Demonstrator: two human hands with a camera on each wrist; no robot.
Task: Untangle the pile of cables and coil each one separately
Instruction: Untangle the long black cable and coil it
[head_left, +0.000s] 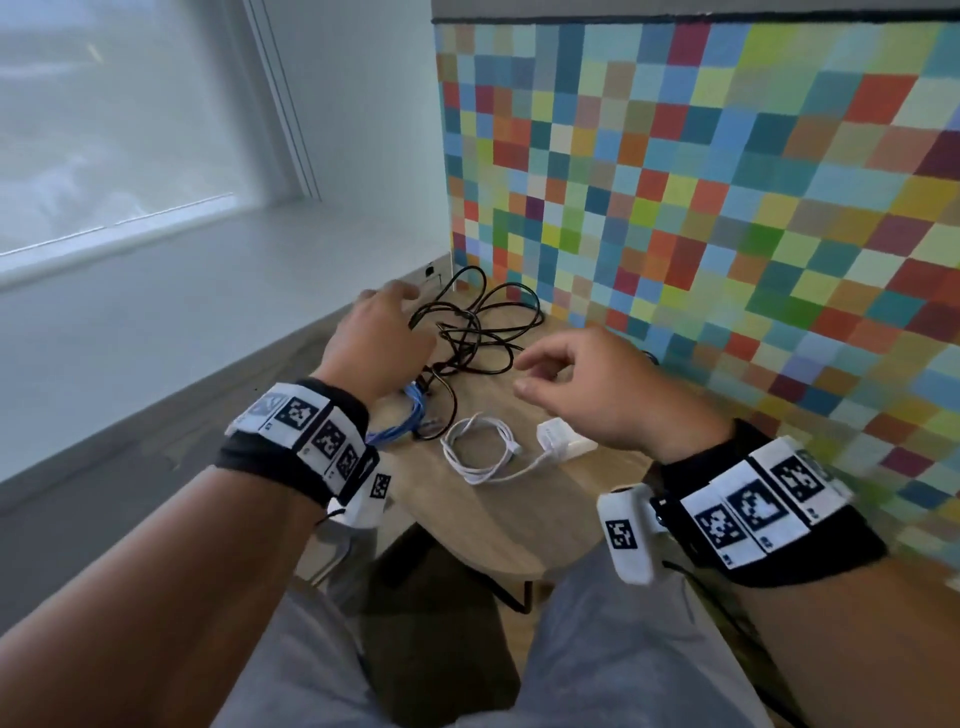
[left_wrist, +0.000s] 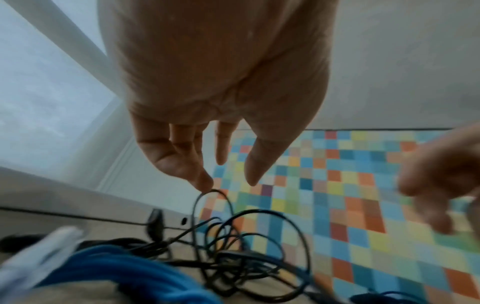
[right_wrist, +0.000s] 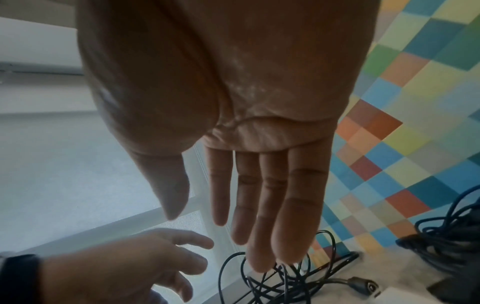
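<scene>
The tangle of black cables (head_left: 475, 332) lay toward the far corner of the small wooden table (head_left: 493, 525), just beside the checkered wall panel (head_left: 727, 208) and a low white ledge (head_left: 434, 273), with a blue cable bundle (head_left: 410, 415) touching its near edge and a white charger cable (head_left: 480, 449) already looped on its own nearer the person. The left hand (head_left: 376, 340) hovered over the tangle's left side with fingers loosely spread, holding nothing; in the left wrist view one fingertip (left_wrist: 205, 182) sat at the crest of a raised black loop, and whether it actually touched could not be told. The right hand (head_left: 582, 387) hung above the table to the right of the pile, fingers straight and relaxed, empty as well. The black cords looked thin, light and springy, likely to hold their curls and drag neighbouring strands along when one was pulled, so a pinch on that standing loop or on a plug end (right_wrist: 363, 284) seemed the safer hold than a grab into the knot. The blue bundle appeared thicker and stiffer. Room was tight at the back, where wall and ledge hemmed the pile in; the open table surface lay toward the person and to the right, though the table edge was close there and a slack cord could slide off.
</scene>
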